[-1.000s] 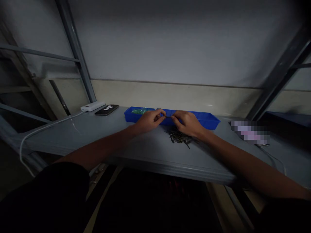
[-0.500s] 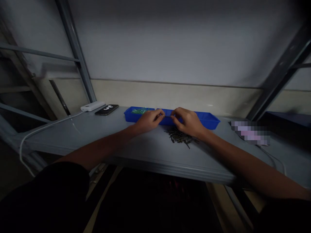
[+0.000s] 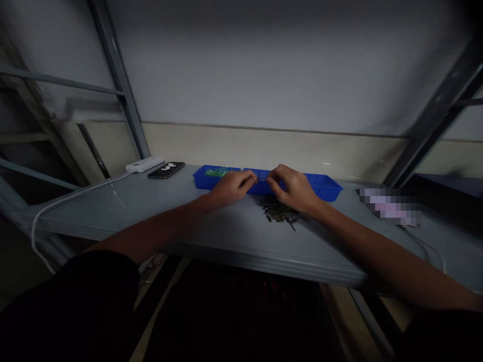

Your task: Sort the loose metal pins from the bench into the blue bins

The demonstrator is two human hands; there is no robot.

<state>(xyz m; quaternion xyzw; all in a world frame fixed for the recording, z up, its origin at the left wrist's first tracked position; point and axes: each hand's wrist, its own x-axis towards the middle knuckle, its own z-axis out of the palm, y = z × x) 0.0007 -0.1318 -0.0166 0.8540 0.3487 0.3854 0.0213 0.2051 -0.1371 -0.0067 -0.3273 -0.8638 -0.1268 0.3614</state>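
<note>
My left hand [image 3: 234,184] and right hand [image 3: 292,186] each have thumb and fingertips closed on a thin piece [image 3: 262,179], too small and dim for me to make out, which spans the gap between them. Behind it I see the right blue tray [image 3: 324,192], and green material [image 3: 215,173] lies in the left blue tray [image 3: 204,183]. Beside my right hand, a pile of dark slender parts [image 3: 278,212] rests on the grey surface [image 3: 241,234].

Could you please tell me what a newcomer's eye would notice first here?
Probably the blue containers near the centre, green material in their left end. Then the left hand and right hand, fingertips close together before them, and the heap of small pieces by the right hand.
</note>
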